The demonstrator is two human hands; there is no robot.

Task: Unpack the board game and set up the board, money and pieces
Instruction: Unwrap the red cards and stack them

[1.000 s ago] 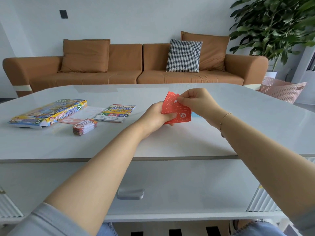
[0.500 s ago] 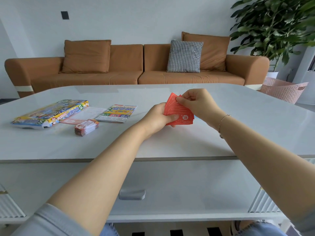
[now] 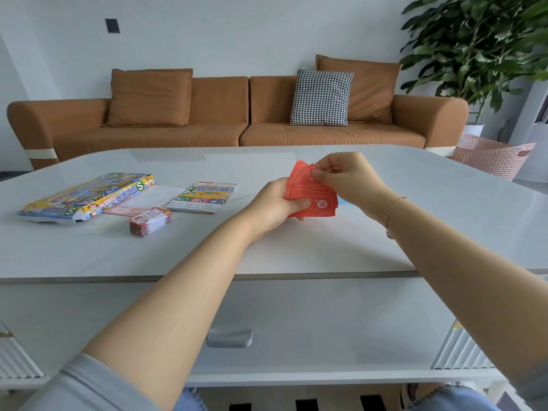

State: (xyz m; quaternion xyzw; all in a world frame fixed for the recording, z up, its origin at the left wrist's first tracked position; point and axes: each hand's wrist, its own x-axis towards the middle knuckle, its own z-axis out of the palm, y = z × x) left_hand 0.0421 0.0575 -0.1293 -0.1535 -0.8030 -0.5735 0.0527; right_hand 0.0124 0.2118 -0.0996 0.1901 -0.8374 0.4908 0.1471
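Red play-money notes [image 3: 311, 193] sit fanned at frame centre, held above the worktop [image 3: 296, 247]. Left hand [image 3: 274, 207] grips the fan's lower left edge, thumb on top. Right hand [image 3: 341, 176] now pinches the top corner of one note; half a second ago its fingers sat lower and further in on the fan, so it has shifted up to peel off a single note. Reads as counting or sorting the money, with setup far from done: board not laid out.

Counts:
- one fan of red notes, exact number not readable, several edges showing
- one banded stack of notes [image 3: 149, 221] on the worktop, left of centre
- one game box [image 3: 86, 197], far left
- one folded board or rules sheet [image 3: 204, 197], between box and hands
- one pale sheet [image 3: 148, 200] beside the box
- no pieces visible

Behind, upper frame: one sofa [image 3: 237, 120], three cushions, one plant [image 3: 474, 46], one pink basket [image 3: 492, 157].
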